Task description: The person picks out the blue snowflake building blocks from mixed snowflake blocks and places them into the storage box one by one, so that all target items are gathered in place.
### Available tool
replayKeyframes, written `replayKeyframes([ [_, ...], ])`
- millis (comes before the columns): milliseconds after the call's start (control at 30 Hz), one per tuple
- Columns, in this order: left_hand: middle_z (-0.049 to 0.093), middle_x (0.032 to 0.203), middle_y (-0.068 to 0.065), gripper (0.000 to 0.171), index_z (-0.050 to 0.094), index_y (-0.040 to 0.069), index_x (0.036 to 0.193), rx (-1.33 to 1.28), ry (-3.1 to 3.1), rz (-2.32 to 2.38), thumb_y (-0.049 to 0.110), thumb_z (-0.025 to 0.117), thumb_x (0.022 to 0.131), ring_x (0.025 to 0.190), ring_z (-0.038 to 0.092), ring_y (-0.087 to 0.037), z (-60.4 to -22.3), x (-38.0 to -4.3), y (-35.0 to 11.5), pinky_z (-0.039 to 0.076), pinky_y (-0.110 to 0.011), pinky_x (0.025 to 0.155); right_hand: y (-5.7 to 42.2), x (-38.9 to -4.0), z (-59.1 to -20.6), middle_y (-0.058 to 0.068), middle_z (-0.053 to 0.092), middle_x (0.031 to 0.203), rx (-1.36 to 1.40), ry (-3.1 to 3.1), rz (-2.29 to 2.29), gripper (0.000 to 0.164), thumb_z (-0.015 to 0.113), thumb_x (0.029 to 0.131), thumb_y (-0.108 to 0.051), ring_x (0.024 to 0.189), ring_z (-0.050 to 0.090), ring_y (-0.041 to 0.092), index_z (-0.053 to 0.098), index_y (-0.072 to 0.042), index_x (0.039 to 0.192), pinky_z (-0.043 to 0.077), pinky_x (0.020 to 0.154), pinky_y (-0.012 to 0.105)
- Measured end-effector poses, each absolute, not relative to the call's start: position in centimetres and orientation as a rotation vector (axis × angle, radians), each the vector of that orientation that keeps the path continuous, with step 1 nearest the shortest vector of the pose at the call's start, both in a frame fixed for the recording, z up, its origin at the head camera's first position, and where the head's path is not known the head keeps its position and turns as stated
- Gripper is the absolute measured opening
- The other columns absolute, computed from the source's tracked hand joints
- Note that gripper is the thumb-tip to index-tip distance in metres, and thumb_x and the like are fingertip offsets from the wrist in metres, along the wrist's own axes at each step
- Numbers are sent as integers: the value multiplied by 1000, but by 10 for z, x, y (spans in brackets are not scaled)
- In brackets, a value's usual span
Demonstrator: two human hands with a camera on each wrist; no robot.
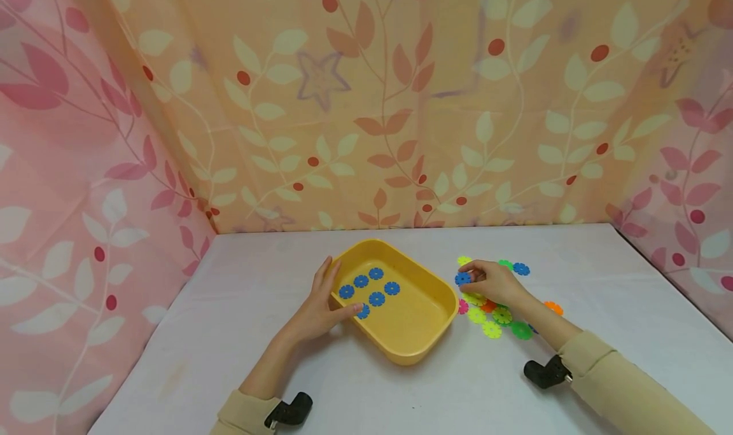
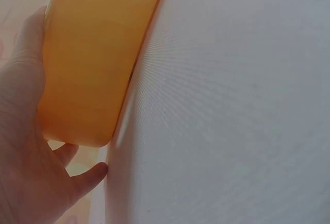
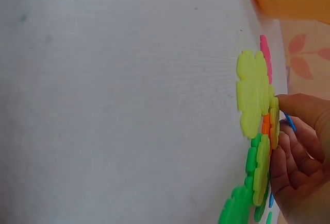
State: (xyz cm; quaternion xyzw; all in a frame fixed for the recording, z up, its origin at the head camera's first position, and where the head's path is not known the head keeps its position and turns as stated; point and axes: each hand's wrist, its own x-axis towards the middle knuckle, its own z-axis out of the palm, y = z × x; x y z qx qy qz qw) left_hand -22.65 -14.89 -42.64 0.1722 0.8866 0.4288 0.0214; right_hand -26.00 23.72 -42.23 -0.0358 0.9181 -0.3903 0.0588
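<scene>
A yellow plastic basin (image 1: 420,301) sits on the table, with several blue notched plastic discs (image 1: 376,299) lying inside it. My left hand (image 1: 321,308) holds the basin by its left corner, thumb over the rim and fingers along the outer wall. In the left wrist view, the left hand (image 2: 31,116) lies against the basin's wall (image 2: 98,64). My right hand (image 1: 497,283) pinches a blue notched disc (image 1: 462,278) between thumb and fingers, just right of the basin. Under that hand lies a loose pile of discs, including a yellow disc (image 1: 476,315) and a green disc (image 1: 521,330).
Past the right hand lie another blue disc (image 1: 521,269) and an orange disc (image 1: 553,307). A white cloth (image 1: 229,333) covers the table. Patterned curtains (image 1: 366,104) stand behind and at both sides. Each wrist wears a black camera mount (image 1: 292,409).
</scene>
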Motion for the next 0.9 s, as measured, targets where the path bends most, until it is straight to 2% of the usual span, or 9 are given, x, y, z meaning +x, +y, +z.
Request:
replayKeyframes([
  [300,-8,163,-1,104,9,23,158,527,2745,1325,54,73,82,148,6,-31,-427,-227,-149,17,-60,112,241,-260,-422,5,57,83,-189,2845,-1157,41,76,86,-25,72,52,20,65,-5,121,44,57,23],
  [467,-9,162,2,104,9,24,158,528,2744,1319,54,73,82,148,6,-31,-425,-225,-150,17,-60,112,238,-259,-411,7,59,89,-115,2780,-1290,47,75,87,-30,72,53,22,63,-9,126,46,56,23],
  [600,-11,162,4,104,8,25,158,531,2742,1314,54,72,82,148,5,-32,-425,-226,-149,17,-61,112,230,-256,-398,8,61,99,-120,2732,-1421,51,75,86,-37,84,56,24,63,-12,129,52,67,24],
  [733,-10,162,3,103,9,26,158,530,2745,1312,53,72,82,148,5,-32,-424,-225,-149,17,-61,112,213,-252,-382,9,63,104,-207,2616,-1540,52,76,85,-39,94,58,30,63,-13,129,55,81,34],
  [900,-10,162,1,103,9,25,158,526,2741,1316,53,73,82,148,6,-32,-424,-226,-149,17,-61,112,182,-245,-368,8,65,98,-345,2439,-1601,48,77,85,-33,94,60,32,65,-11,125,54,81,33],
])
